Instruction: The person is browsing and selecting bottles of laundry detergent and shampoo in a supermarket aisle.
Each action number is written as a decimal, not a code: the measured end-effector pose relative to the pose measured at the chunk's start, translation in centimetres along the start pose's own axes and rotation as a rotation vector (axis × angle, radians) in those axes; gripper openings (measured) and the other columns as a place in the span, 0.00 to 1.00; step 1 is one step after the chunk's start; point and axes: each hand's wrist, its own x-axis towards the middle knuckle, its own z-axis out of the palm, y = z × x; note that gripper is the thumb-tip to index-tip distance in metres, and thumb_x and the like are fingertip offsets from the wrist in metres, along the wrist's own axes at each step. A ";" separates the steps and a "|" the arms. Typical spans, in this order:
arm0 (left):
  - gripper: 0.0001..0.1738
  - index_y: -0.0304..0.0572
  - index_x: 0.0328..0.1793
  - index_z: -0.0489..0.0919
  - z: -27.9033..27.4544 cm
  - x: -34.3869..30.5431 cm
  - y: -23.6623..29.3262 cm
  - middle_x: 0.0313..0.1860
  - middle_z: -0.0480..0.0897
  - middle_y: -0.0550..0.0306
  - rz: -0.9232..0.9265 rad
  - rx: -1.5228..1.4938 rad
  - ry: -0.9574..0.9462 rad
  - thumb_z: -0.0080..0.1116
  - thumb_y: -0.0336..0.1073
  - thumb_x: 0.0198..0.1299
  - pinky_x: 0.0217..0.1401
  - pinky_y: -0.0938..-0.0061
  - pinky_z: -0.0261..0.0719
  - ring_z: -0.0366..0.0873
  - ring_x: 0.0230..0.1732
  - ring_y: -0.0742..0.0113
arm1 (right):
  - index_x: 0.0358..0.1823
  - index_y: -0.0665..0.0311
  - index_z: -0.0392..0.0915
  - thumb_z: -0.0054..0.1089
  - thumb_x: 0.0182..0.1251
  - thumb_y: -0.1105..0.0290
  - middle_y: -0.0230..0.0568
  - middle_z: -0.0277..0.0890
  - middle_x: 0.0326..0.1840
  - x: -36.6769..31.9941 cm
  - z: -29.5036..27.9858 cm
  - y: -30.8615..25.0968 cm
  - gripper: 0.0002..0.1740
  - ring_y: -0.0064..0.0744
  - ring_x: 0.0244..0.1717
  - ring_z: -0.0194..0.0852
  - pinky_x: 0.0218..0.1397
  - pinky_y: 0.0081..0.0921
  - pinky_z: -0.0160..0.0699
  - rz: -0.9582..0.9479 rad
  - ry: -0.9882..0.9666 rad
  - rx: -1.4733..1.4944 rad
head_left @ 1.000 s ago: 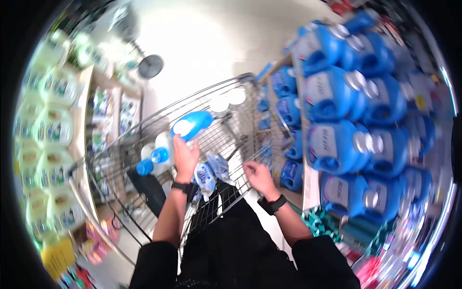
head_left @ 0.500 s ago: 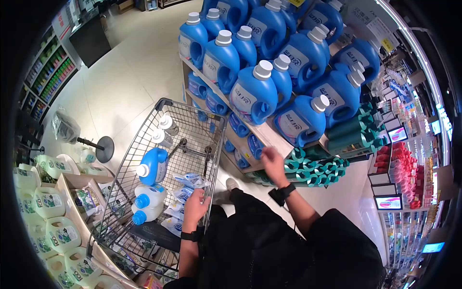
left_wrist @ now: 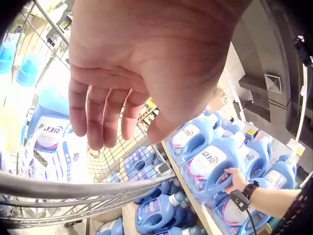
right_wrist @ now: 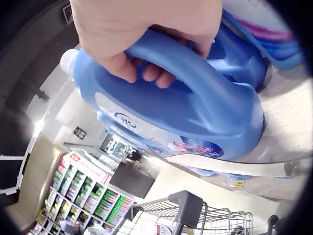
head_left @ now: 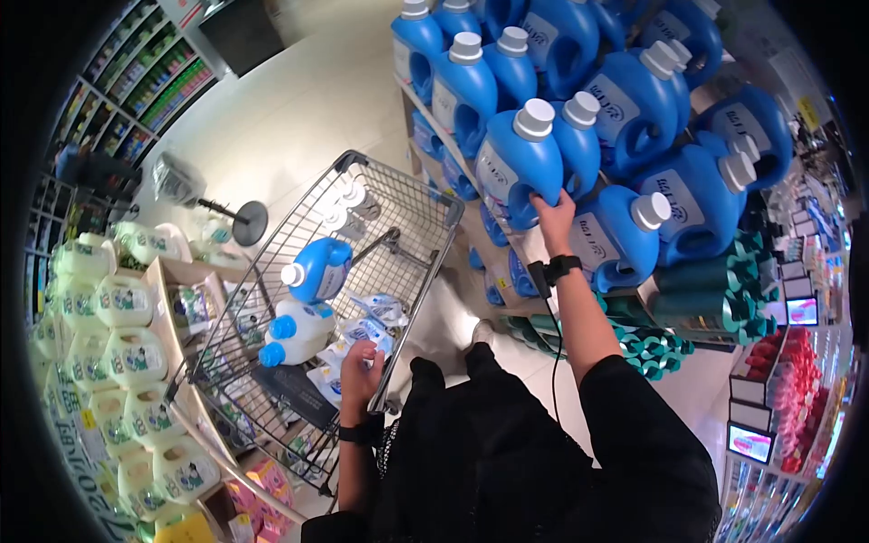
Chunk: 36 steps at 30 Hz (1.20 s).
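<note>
My right hand (head_left: 553,214) reaches up to the shelf and grips the handle of a big blue detergent jug (head_left: 518,165) with a white cap; its fingers curl through the handle (right_wrist: 195,98) in the right wrist view. The jug (left_wrist: 210,166) stands on the shelf edge among others. My left hand (head_left: 360,366) is at the near rim of the wire shopping cart (head_left: 412,185), fingers relaxed and straight (left_wrist: 105,117) just above the rim bar (left_wrist: 73,188). Inside the cart lie a blue jug (head_left: 321,267), white bottles with blue caps (head_left: 294,328) and refill pouches (head_left: 376,312).
Rows of blue jugs (head_left: 643,109) fill the shelf on the right, with teal bottles (head_left: 634,348) lower down. Pale green jugs (head_left: 100,308) are stacked on a display at the left. A stanchion base (head_left: 249,222) stands on the light floor beyond the cart.
A second ago my left hand put the blue jug into the cart; it now stays at the cart's rim. My right hand rose from the shelf edge and took the jug's handle.
</note>
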 end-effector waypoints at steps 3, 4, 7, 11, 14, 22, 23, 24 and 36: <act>0.14 0.34 0.45 0.79 -0.2 -1.7 1.5 0.36 0.84 0.46 -0.116 0.095 0.040 0.65 0.35 0.57 0.45 0.64 0.79 0.83 0.39 0.53 | 0.30 0.71 0.80 0.69 0.52 0.74 0.31 0.77 0.24 0.8 1.0 0.5 0.08 0.19 0.26 0.71 0.30 0.23 0.70 -0.026 0.110 -0.042; 0.14 0.34 0.45 0.79 -0.3 -2.4 1.5 0.36 0.84 0.46 -0.132 0.105 0.055 0.65 0.35 0.57 0.45 0.64 0.79 0.83 0.39 0.53 | 0.29 0.71 0.80 0.69 0.51 0.73 0.31 0.77 0.23 0.8 1.5 0.4 0.08 0.19 0.25 0.70 0.30 0.24 0.70 -0.088 0.193 -0.078; 0.14 0.36 0.45 0.79 -1.4 -3.5 2.9 0.35 0.83 0.46 -0.133 0.219 0.065 0.65 0.36 0.57 0.44 0.64 0.79 0.82 0.39 0.49 | 0.28 0.73 0.80 0.69 0.51 0.72 0.33 0.77 0.20 1.3 1.8 -1.0 0.10 0.20 0.25 0.71 0.30 0.27 0.72 -0.166 0.241 -0.112; 0.12 0.36 0.43 0.79 -2.3 -5.1 3.7 0.35 0.84 0.48 -0.178 0.249 0.088 0.66 0.35 0.57 0.44 0.63 0.79 0.82 0.39 0.47 | 0.30 0.73 0.81 0.68 0.51 0.71 0.34 0.79 0.22 -1.4 0.0 -4.5 0.10 0.18 0.27 0.72 0.33 0.26 0.74 -0.187 0.217 -0.202; 0.12 0.37 0.43 0.79 -1.4 -5.1 3.5 0.35 0.84 0.48 -0.004 0.229 0.191 0.66 0.35 0.57 0.44 0.63 0.79 0.82 0.39 0.47 | 0.32 0.72 0.82 0.69 0.50 0.72 0.30 0.78 0.23 -3.5 -2.6 -7.4 0.11 0.16 0.28 0.69 0.34 0.22 0.72 -0.193 0.175 -0.114; 0.37 0.35 0.64 0.71 -0.7 3.0 16.2 0.59 0.78 0.46 0.290 -0.260 -0.125 0.75 0.37 0.48 0.70 0.65 0.66 0.73 0.65 0.54 | 0.28 0.68 0.75 0.52 0.41 0.83 0.30 0.70 0.19 -12.2 -10.4 -21.0 0.10 0.17 0.14 0.59 0.18 0.15 0.51 0.015 -0.110 0.125; 0.40 0.34 0.66 0.70 -0.5 3.9 17.6 0.62 0.77 0.46 0.347 -0.411 -0.217 0.75 0.38 0.47 0.71 0.65 0.64 0.71 0.67 0.54 | 0.33 0.68 0.75 0.50 0.43 0.81 0.29 0.68 0.18 -13.5 -10.3 -22.6 0.12 0.18 0.13 0.57 0.17 0.15 0.51 0.074 -0.133 0.229; 0.43 0.34 0.68 0.68 -0.4 4.6 18.5 0.64 0.75 0.46 0.398 -0.560 -0.311 0.76 0.38 0.46 0.73 0.65 0.62 0.69 0.69 0.54 | 0.38 0.68 0.75 0.48 0.44 0.80 0.28 0.66 0.18 -14.6 -10.5 -23.8 0.16 0.18 0.12 0.55 0.17 0.15 0.51 0.135 -0.153 0.333; 0.39 0.27 0.70 0.66 -4.9 0.5 20.5 0.59 0.78 0.44 -0.199 -0.829 -0.746 0.66 0.44 0.58 0.64 0.68 0.72 0.77 0.58 0.59 | 0.25 0.56 0.65 0.53 0.65 0.75 0.20 0.51 0.14 -15.6 -6.6 -25.7 0.11 0.16 0.12 0.45 0.25 0.20 0.62 1.086 -0.425 0.700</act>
